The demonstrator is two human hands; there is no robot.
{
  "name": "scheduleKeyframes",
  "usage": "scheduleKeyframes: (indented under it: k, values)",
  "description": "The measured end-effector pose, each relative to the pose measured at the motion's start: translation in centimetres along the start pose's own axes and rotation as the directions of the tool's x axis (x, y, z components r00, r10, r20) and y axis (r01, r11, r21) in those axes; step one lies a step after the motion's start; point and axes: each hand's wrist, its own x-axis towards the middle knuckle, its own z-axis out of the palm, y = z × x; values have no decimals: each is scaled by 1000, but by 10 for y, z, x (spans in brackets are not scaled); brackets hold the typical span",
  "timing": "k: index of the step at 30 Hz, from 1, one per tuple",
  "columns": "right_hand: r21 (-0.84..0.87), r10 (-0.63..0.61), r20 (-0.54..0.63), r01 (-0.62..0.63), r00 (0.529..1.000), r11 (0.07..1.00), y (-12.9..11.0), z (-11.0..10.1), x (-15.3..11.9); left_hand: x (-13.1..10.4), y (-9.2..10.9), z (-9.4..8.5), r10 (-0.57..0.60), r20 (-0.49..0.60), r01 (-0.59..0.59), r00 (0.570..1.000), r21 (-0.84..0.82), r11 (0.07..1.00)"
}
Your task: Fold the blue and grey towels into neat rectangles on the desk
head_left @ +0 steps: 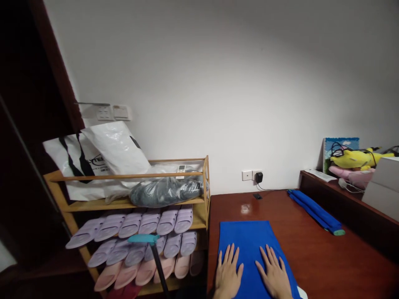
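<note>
A blue cloth (246, 234) lies flat on the reddish-brown wooden table (299, 249), its near end running out of the bottom of the view. Flat on the cloth's left part rests my left hand (229, 272), fingers stretched forward. My right hand (274, 270) lies palm down on the right part, its fingers spread as well. Neither hand grips anything. Beneath the cloth's lower right edge a small white corner (301, 292) sticks out; what it belongs to is hidden. Further right on the table is a long, narrow folded blue cloth (314, 211) with green at its near end.
Left of the table stands a wooden shoe rack (204, 203) with purple slippers (149, 222), pink slippers (124, 274) and white bags (115, 145). A teal-topped pole (144, 238) leans before it. A raised ledge (343, 189) at right holds a yellow plush toy (352, 159) and white boxes (385, 182).
</note>
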Motion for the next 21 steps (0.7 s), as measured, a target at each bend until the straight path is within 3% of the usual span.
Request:
scheduleKeyframes:
  k: [7, 16, 18, 21]
  values:
    - [-15, 47, 6, -47, 999, 999, 31, -12, -21, -13, 12, -12, -23, 9, 22, 1000, 12, 1000]
    - [34, 52, 103, -55, 993, 998, 60, -30, -33, -27, 3, -26, -37, 27, 37, 999, 33, 999]
    - [20, 62, 67, -64, 996, 998, 56, -35, -38, -35, 6, -26, -34, -1, 34, 999, 40, 999]
    - [5, 0, -10, 0, 1000, 1000, 27, -40, -49, -48, 23, -14, 22, -70, -20, 997, 29, 999]
